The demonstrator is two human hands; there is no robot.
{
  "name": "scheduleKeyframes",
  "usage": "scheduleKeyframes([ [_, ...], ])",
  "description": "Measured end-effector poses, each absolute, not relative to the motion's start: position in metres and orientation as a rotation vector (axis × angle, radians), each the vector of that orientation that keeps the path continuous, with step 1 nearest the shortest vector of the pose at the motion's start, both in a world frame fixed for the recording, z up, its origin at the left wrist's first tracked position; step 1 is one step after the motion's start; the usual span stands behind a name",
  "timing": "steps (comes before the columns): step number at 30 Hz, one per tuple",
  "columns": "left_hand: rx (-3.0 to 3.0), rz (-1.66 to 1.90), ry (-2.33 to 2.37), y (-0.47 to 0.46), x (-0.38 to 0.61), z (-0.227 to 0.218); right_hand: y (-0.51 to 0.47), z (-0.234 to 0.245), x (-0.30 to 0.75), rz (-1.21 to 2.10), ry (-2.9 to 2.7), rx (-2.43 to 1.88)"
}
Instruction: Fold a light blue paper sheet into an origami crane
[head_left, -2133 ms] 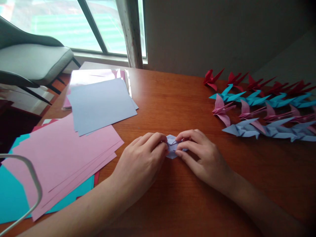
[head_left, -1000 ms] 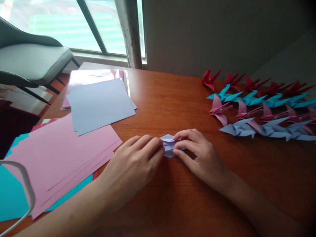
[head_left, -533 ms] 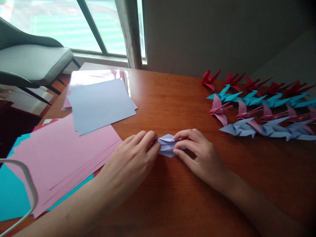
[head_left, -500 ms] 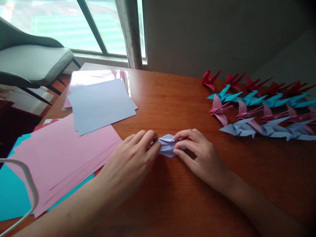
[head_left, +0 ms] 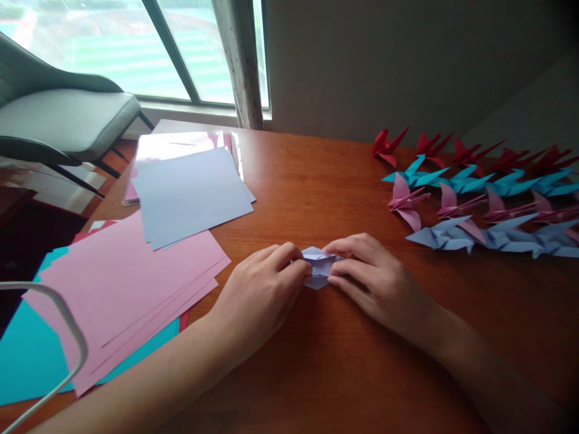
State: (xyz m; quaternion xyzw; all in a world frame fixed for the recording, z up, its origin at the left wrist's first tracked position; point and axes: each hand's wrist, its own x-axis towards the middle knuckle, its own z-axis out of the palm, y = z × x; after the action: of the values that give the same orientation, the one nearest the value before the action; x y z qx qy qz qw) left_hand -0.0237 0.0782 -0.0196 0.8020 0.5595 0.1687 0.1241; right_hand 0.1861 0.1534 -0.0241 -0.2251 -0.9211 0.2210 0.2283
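Observation:
A small piece of folded pale-lilac origami paper [head_left: 319, 266] lies between my two hands, low over the wooden table [head_left: 312, 380]. My left hand [head_left: 274, 280] pinches its left end, with thumb and index finger closed over the edge. On the other end, the fingers and thumb of my right hand [head_left: 375, 271] grip the right side. Folded flaps show in the middle; both ends are hidden under my fingers.
Rows of paper cranes stand at the right: red [head_left: 384, 146], turquoise [head_left: 418, 173], pink [head_left: 404, 202] and grey-blue [head_left: 452, 234]. Grey-blue sheets [head_left: 194, 196] and pink sheets [head_left: 131, 283] lie at the left. A white cable [head_left: 75, 328] curves at the lower left.
My left thumb and fingers have moved right, further over the folded paper, covering more of its middle. My right hand keeps its grip. The whole view has shifted slightly.

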Motion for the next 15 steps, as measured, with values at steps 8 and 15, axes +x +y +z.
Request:
scheduleKeyframes([
  [8, 2.275, 0.517, 1.639, 0.078, -0.022, -0.019, 0.16, -0.011, 0.193, 0.546, -2.67, -0.591],
  [15, 2.262, 0.531, 1.639, 0.078, -0.022, -0.021, 0.149, -0.014, 0.188, 0.54, -2.494, -0.688],
])
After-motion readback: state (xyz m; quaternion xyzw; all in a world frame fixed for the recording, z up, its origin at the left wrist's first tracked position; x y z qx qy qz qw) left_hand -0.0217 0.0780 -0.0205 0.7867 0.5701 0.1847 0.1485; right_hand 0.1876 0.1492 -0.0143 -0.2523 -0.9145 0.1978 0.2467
